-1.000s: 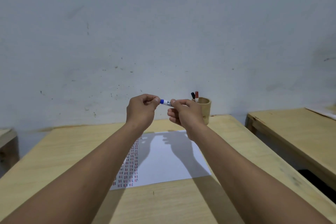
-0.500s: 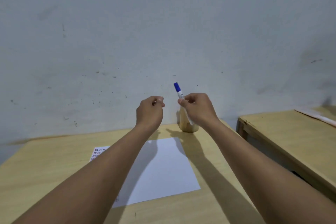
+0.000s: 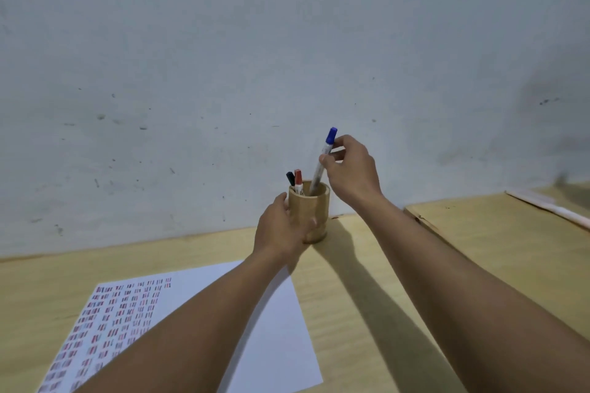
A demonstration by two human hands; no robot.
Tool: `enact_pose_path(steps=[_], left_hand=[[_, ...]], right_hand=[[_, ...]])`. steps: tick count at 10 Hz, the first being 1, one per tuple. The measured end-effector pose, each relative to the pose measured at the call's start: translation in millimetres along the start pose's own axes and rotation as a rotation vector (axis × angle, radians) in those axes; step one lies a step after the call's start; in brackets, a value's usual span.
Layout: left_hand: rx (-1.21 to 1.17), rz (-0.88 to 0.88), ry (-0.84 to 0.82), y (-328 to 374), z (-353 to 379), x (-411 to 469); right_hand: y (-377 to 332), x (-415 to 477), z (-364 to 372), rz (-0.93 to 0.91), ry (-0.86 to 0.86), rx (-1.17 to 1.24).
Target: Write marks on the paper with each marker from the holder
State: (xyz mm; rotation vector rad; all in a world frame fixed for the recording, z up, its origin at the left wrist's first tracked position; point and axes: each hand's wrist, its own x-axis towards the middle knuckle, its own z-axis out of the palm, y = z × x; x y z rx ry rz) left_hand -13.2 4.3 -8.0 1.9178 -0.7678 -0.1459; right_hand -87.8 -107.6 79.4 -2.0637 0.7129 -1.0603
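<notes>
A round wooden holder (image 3: 314,205) stands at the back of the table by the wall. My left hand (image 3: 282,228) is wrapped around its left side. My right hand (image 3: 352,169) pinches a capped blue marker (image 3: 323,160) near its top; the marker's lower end dips inside the holder's mouth. A black marker (image 3: 290,178) and a red marker (image 3: 298,180) stand in the holder on the left. The white paper (image 3: 274,338) lies on the table in front, its left part covered with rows of short red, blue and dark marks; my left forearm crosses over it.
The light wooden table (image 3: 360,313) runs up to a pale grey wall. A second wooden table (image 3: 498,233) stands close on the right, with a white strip (image 3: 552,207) at its far edge.
The blue marker went from level between both hands to upright in my right hand, then down into the holder's mouth. My left hand let go of it and took hold of the holder.
</notes>
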Motion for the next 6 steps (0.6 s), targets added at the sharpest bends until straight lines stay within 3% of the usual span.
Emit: enact_pose_path(steps=[4, 5, 6], left_hand=[[0.001, 0.035, 0.039, -10.9, 11.8, 6.1], [-0.004, 0.029, 0.028, -9.4, 10.1, 5.1], [-0.060, -0.068, 0.055, -4.2, 2.3, -2.4]], right_hand=[[31.3, -6.1, 19.4, 0.123, -0.228, -0.172], [24.7, -10.7, 15.1, 0.124, -0.234, -0.136], [18.8, -15.2, 3.3, 0.185, -0.125, -0.064]])
